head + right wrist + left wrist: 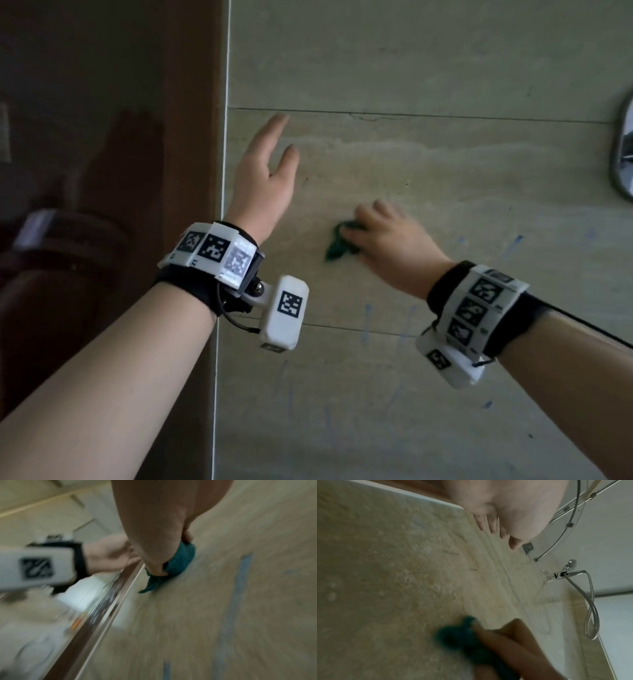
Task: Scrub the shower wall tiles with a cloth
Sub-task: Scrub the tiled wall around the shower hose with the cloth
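No word, brand or number can be read anywhere in these views. The only signs are black-and-white square coded markers — several in a row on the white band (214,251) round the left wrist and on the white band (478,308) round the right wrist, and one each on the white camera box (284,313) under the left wrist and the one (445,361) under the right. A tiny dark mark sits on the near edge of the left band, too small to make out — and in the right wrist view the left box's marker (36,568) is smeared by blur.
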